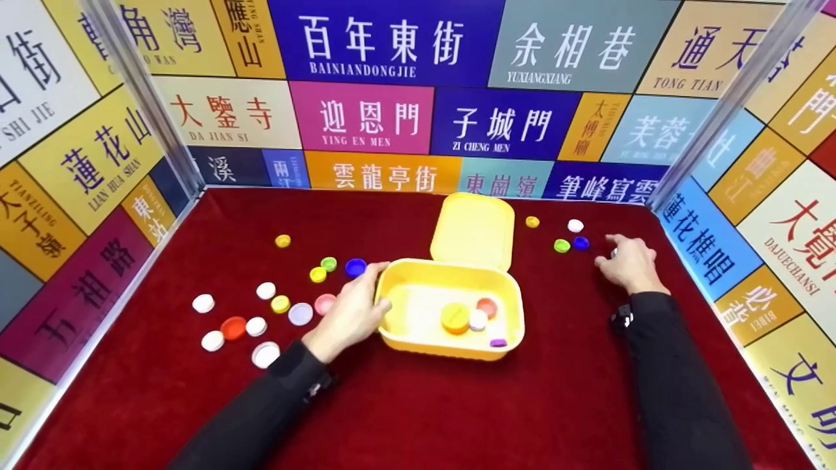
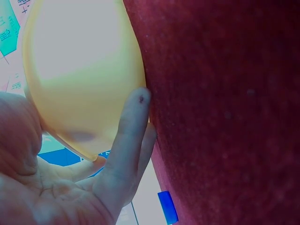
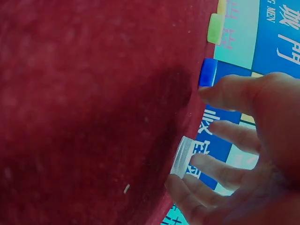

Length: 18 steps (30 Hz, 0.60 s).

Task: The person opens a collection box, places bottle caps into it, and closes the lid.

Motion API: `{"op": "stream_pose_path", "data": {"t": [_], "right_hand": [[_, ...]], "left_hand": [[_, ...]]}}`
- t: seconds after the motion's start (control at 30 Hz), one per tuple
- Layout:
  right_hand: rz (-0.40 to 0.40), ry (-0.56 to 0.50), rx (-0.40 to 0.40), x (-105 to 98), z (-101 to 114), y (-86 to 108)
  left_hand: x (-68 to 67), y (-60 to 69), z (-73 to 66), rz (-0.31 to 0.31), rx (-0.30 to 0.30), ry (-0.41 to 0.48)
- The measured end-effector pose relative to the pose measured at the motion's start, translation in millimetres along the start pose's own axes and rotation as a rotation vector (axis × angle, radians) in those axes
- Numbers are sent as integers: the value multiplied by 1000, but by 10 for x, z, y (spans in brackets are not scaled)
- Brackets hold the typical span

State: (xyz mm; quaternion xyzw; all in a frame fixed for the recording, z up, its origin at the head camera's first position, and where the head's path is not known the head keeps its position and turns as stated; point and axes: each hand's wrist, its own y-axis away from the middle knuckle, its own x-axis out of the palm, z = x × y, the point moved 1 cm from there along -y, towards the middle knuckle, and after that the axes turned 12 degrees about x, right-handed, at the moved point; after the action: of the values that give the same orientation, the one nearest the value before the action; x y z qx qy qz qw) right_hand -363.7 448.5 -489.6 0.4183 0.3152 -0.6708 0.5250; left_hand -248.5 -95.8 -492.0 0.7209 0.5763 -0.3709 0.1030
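A yellow box (image 1: 405, 346) stands on the red cloth with its lid (image 1: 473, 228) folded back. Gripping its left end is my left hand (image 1: 349, 313), thumb over the rim; in the left wrist view, fingers of that hand (image 2: 117, 173) lie along the outer wall of the box (image 2: 84, 93). Inside are an orange cap (image 1: 455, 318), a pink cap (image 1: 486, 307), a white cap (image 1: 478, 319) and a purple cap (image 1: 498, 343). My right hand (image 1: 630, 264) is at the right, fingers spread. A white ribbed cap (image 3: 182, 157) is by its fingertips in the right wrist view; firm contact is unclear.
Left of the box lie several loose caps, among them a red one (image 1: 233, 328), a lilac one (image 1: 300, 314) and a blue one (image 1: 356, 267). Near the right hand are a green cap (image 1: 562, 246) and a blue cap (image 1: 580, 243). Printed panels enclose the cloth's back and sides.
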Motion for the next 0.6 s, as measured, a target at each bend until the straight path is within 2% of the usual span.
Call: {"op": "stream_pose_path", "data": {"t": [0.23, 0.37, 0.6], "right_hand": [[-5, 28, 14, 8, -25, 7], [-58, 17, 20, 11, -44, 32], [-141, 12, -36, 13, -31, 57]], "left_hand": [[-8, 15, -8, -3, 1, 2], [-9, 14, -14, -8, 14, 5], [-12, 4, -15, -16, 21, -2]]}}
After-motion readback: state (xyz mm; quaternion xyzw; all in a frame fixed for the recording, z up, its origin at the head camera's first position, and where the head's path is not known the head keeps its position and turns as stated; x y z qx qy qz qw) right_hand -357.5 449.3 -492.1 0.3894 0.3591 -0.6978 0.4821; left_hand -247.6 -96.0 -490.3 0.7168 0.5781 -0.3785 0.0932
